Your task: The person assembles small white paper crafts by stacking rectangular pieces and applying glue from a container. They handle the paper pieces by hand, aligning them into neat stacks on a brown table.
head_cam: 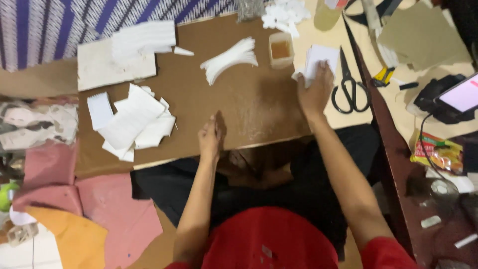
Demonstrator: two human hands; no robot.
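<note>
The left hand (209,139) lies low in the centre of the frame, resting edge-on upon the brown cardboard work board (234,104), fingers held together and holding nothing. The right hand (314,89) sits right of centre, palm down with fingers spread over a small stack of white paper cards (318,56); whether the fingers grip the stack or only press on it cannot be determined. The stack lies at the right edge of the board, in the upper right-centre of the frame. Just right of that hand, black-handled scissors (351,84) lie on the pale surface, blades pointing to the top of the frame. Left of the left hand, at mid-left of the frame, a loose pile of white paper sheets (132,122) rests on the board. Further up, near the top centre, a fanned bundle of white strips (230,59) lies beside a small clear cup of amber liquid (281,50), which stands just left of the card stack. At upper left, a white board (112,65) carries more white paper pieces. Along the top edge, small white cut-outs (285,14) are heaped. At the right edge of the frame, a phone with a lit screen (463,94) rests on a black object, and a colourful snack packet (438,152) lies below it.
</note>
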